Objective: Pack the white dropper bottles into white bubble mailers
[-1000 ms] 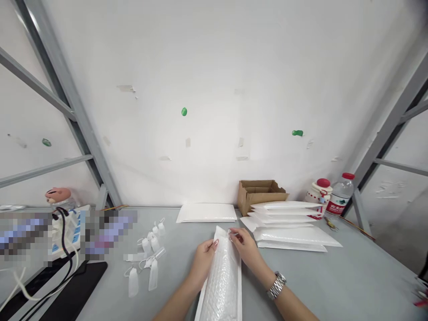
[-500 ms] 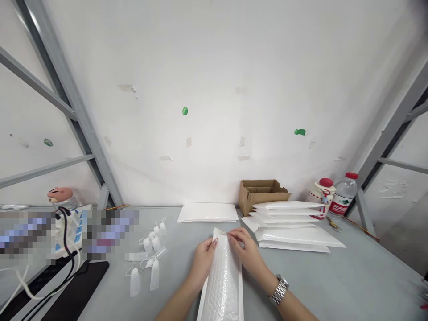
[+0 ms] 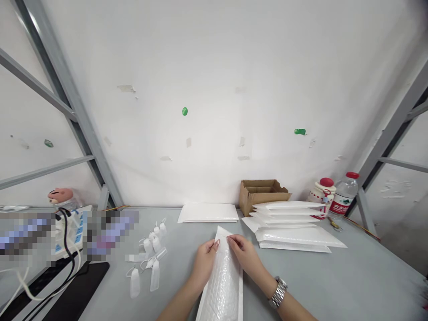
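A white bubble mailer (image 3: 222, 281) lies lengthwise in front of me, its far end narrow between my two hands and its near end cut off by the bottom of the view. My left hand (image 3: 204, 263) grips its left edge near the top, thumb on the face and fingers behind. On the right edge, my right hand (image 3: 245, 254) pinches the mailer close to the top flap, with a metal watch (image 3: 278, 293) on that wrist. To the left lie several small translucent white tags with loops (image 3: 154, 274).
A stack of white bubble mailers (image 3: 294, 234) lies at right, before a cardboard box (image 3: 262, 196). Behind it stand a red-capped bottle (image 3: 344, 196) and a cream jar (image 3: 322, 191). Flat white mailers (image 3: 209, 213) rest by the wall. Cables and a power strip (image 3: 68, 232) occupy the left.
My right hand has drawn down slightly from the mailer's top edge, so more of the flap shows. The top end has shifted a little to the right. My left hand still holds the left edge.
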The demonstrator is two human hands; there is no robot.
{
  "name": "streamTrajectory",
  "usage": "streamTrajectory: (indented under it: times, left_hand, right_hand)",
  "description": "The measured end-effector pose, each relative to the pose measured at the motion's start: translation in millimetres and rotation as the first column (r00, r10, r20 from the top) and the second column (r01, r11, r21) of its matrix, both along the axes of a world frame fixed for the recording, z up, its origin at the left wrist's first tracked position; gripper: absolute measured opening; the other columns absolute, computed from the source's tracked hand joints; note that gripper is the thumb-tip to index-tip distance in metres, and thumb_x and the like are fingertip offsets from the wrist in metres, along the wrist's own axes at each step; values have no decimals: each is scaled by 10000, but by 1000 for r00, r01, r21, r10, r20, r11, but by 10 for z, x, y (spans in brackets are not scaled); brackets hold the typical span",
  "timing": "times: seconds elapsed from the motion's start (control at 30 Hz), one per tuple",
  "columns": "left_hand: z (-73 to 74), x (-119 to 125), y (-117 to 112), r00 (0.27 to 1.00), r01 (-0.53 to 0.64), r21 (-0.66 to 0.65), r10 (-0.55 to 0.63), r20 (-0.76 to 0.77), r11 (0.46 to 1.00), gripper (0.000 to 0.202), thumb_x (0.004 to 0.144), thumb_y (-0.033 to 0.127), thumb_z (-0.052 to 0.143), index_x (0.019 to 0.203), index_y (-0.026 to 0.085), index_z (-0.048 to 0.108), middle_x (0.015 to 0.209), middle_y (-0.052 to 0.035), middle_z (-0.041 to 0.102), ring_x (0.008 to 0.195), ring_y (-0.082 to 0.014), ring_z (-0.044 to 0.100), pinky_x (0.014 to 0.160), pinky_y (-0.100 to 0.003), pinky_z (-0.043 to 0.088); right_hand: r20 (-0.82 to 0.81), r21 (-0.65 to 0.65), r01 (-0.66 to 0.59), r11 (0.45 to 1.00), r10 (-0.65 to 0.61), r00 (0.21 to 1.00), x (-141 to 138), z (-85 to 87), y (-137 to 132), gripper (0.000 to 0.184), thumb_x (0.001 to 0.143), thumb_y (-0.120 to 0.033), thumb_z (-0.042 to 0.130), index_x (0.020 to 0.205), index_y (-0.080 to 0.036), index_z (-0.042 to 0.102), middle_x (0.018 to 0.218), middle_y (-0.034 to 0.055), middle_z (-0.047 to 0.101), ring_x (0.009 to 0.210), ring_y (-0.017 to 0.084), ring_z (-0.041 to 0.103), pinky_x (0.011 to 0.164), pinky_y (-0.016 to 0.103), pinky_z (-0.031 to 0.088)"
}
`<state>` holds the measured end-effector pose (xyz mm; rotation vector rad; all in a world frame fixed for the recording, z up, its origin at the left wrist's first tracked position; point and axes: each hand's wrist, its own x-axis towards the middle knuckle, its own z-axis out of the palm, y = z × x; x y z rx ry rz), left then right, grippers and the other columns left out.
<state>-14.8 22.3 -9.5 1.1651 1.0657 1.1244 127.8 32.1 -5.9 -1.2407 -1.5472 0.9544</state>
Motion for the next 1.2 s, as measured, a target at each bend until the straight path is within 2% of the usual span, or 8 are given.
streamTrajectory:
  times: [0.2,0.4,0.53,0.63,0.77,0.93,1.03,1.2]
  left_hand:
    - [-6,4,6,1000,-4,1,4,14,1000,498,669,574,574,819,111,679,633,-28,638,634,-184,545,617,-269,397]
    - [-50,12,5,999,-15,10,15,-35,1000,466,669,566,577,762,120,679,627,-27,637,624,-178,537,613,-266,390]
    - [-88,7,24,998,-13,34,15,-60,999,457,682,552,576,786,121,686,671,-37,663,681,-199,565,649,-273,405]
    - [-64,-33,43,997,-68,46,69,-35,997,463,681,557,576,806,123,681,695,-35,673,720,-215,580,679,-282,417]
    - [73,-97,21,971,-236,24,236,35,971,497,662,571,595,881,131,669,781,-40,690,833,-239,591,754,-290,426]
    - [181,-79,-40,958,-274,-27,275,82,961,574,648,616,587,971,145,646,878,-61,694,857,-248,607,766,-305,443]
    - [175,-40,-46,968,-219,-38,222,119,975,586,638,609,606,1010,156,630,946,-81,687,890,-251,613,819,-324,441]
    - [190,-36,-32,983,-106,-86,117,140,991,559,594,572,668,941,135,633,847,-82,703,803,-250,638,726,-317,471]
  right_hand:
    - [-38,31,139,990,-138,990,-6,-30,27,267,711,-447,569,727,-189,634,756,45,620,732,202,567,696,312,445]
    - [-35,-131,-79,988,75,997,0,30,-1,448,735,-551,508,485,-180,478,455,-50,389,474,107,384,468,243,296]
    - [-65,-133,-181,974,174,983,7,59,-18,423,752,-543,511,560,-170,564,509,-30,492,526,125,459,510,246,354]
    - [-104,-12,-18,1000,16,994,41,50,4,336,740,-493,551,822,-181,644,798,40,635,773,195,562,722,308,439]
    - [-158,98,311,945,-294,943,106,15,62,428,726,-497,563,1022,-190,594,1047,98,582,947,229,530,843,357,424]
    - [-163,-120,-4,993,-16,987,14,6,-2,428,758,-585,483,742,-176,608,683,18,583,656,178,536,584,280,442]
    - [-216,-149,-178,973,144,966,-75,28,-80,451,768,-591,471,669,-164,580,619,-4,560,629,159,520,596,268,423]
    - [-250,-164,-189,968,144,957,-18,110,-61,428,708,-591,555,712,-166,606,639,-7,577,602,144,514,564,255,417]
